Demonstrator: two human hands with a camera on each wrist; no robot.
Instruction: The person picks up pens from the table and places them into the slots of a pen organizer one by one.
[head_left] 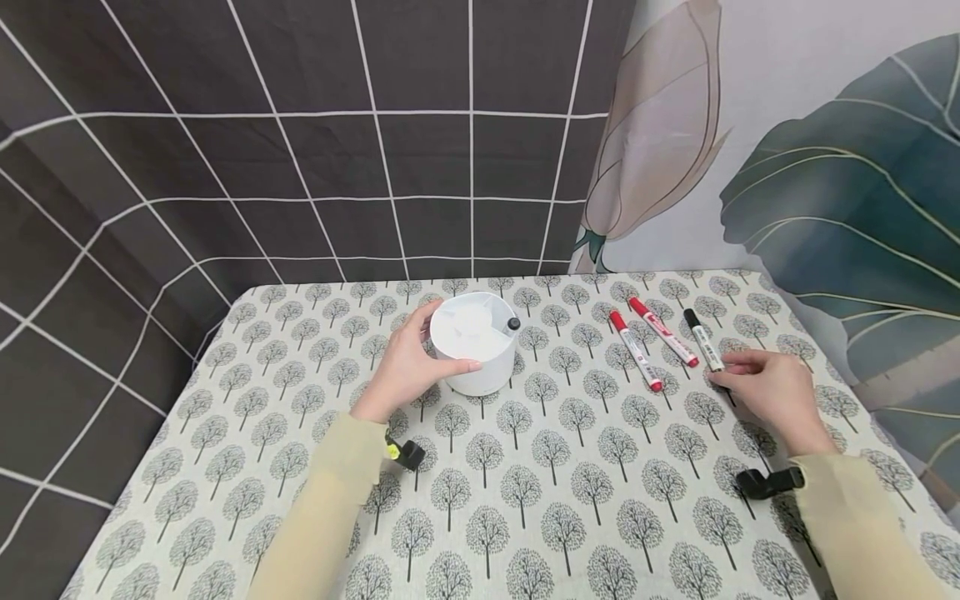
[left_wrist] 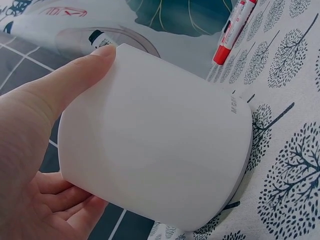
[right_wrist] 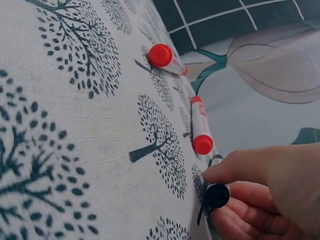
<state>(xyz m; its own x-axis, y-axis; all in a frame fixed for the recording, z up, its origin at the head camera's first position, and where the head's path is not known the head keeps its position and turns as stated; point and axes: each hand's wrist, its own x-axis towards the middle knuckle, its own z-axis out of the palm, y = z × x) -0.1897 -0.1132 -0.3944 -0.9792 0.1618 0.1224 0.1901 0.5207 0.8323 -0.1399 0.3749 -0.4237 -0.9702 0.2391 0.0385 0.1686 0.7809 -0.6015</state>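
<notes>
My left hand (head_left: 401,367) grips a round white pen holder (head_left: 483,375), thumb on its near side and fingers round the far left. Dividers show inside it, and a black-capped marker (head_left: 513,323) stands at its right rim. The left wrist view shows the holder's smooth wall (left_wrist: 160,135) up close. Over on the right, my right hand (head_left: 776,396) pinches the near end of a black-and-white marker (head_left: 702,337), its black cap pointing away. That marker's black end (right_wrist: 218,196) pokes out between thumb and fingers in the right wrist view.
Two red-and-white markers lie to the left of the right hand, one nearer (head_left: 636,350) and one farther (head_left: 664,332). A tree-print cloth (head_left: 525,500) covers the table. Behind it hang a dark grid curtain (head_left: 420,158) and a leaf-print one (head_left: 840,208).
</notes>
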